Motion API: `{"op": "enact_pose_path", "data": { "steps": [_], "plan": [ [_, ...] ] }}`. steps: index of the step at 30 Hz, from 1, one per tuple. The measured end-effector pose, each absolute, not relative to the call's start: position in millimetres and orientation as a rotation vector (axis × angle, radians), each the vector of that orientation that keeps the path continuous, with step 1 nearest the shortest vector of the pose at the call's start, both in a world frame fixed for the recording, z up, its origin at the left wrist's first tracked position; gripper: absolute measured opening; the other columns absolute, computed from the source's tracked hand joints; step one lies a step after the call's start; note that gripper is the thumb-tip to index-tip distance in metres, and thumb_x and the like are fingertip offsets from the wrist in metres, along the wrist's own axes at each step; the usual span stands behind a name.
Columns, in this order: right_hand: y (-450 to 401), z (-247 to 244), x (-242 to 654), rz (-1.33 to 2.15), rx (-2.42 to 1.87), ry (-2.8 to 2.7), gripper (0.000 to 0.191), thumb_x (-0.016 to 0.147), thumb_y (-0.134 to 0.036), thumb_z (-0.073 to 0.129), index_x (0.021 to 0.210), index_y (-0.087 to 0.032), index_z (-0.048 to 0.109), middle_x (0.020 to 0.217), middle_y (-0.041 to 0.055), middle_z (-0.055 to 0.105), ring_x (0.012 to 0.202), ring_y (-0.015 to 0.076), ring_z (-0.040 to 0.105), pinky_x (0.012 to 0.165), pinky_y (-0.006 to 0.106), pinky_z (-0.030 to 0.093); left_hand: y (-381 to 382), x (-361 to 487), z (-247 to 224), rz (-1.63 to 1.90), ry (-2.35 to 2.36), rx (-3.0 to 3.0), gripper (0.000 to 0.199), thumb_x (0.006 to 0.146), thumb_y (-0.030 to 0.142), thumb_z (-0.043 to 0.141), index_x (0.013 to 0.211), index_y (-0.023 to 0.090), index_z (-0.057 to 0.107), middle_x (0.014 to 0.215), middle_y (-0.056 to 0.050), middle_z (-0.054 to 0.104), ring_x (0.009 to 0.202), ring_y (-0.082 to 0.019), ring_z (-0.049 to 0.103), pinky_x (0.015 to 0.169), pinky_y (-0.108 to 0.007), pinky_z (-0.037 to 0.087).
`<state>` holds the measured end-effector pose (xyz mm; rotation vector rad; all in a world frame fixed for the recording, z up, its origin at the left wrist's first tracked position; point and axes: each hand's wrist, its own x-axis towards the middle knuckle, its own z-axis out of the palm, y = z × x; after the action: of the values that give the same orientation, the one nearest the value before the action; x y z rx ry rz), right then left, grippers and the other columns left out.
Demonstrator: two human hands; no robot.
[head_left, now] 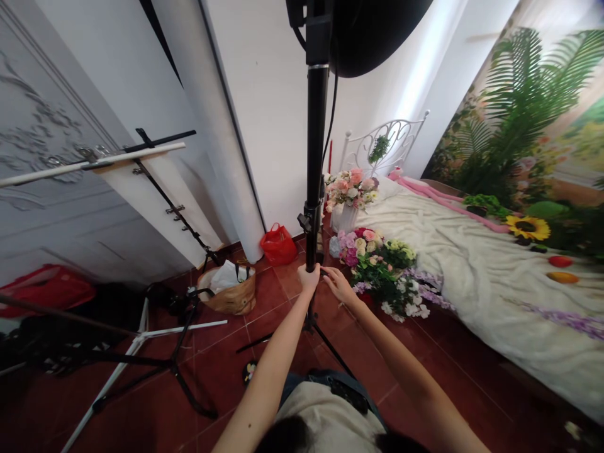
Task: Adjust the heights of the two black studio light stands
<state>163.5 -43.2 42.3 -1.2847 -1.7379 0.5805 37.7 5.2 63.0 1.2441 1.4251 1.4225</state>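
Note:
A black light stand [317, 138] rises upright in the middle of the view, with a large black lamp head [377, 31] at its top. My left hand [309, 277] is wrapped round the pole below its clamp knob [304, 221]. Just right of the pole is my right hand [338, 286], its fingers spread and the fingertips close to the pole; whether they touch it is unclear. The stand's legs spread on the red tiled floor below my hands.
Flower bunches [377, 264] lie right of the stand beside a bed with a cream blanket [453, 251]. Left are a wicker basket [236, 298], a red bag [278, 245], a white stand [136, 343] and a backdrop roll [141, 153].

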Motion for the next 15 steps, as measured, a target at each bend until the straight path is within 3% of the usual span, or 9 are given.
{"op": "enact_pose_path", "data": {
  "steps": [10,12,15],
  "plan": [
    [-28.2,21.3,165.4,0.72,-1.226,-1.675,0.038,0.09,-0.04,0.041,0.124,-0.028,0.05,0.133,0.0076,0.044,0.121,0.019,0.044,0.097,0.036,0.042,6.7,38.4,62.0,1.415,1.431,1.25,0.026,0.064,0.035,0.06,0.051,0.014,0.054,0.051,-0.001,0.052,0.048,-0.01,0.046,0.045,-0.019,0.033],
    [-25.2,21.0,163.2,0.68,-1.239,-1.669,0.034,0.089,-0.041,0.04,0.116,-0.025,0.055,0.123,0.009,0.05,0.114,0.0188,0.048,0.097,0.036,0.041,6.6,38.4,62.3,1.423,1.431,1.242,0.026,0.064,0.035,0.06,0.051,0.014,0.053,0.05,-0.001,0.051,0.048,-0.009,0.045,0.045,-0.019,0.032],
    [-21.4,23.0,157.1,0.611,-1.335,-1.612,0.031,0.089,-0.045,0.04,0.091,-0.021,0.06,0.094,0.0067,0.057,0.093,0.0189,0.053,0.089,0.034,0.042,6.2,38.2,63.3,1.431,1.415,1.251,0.025,0.063,0.033,0.06,0.05,0.014,0.052,0.05,0.0,0.049,0.047,-0.008,0.043,0.046,-0.019,0.032]
  ]
}}
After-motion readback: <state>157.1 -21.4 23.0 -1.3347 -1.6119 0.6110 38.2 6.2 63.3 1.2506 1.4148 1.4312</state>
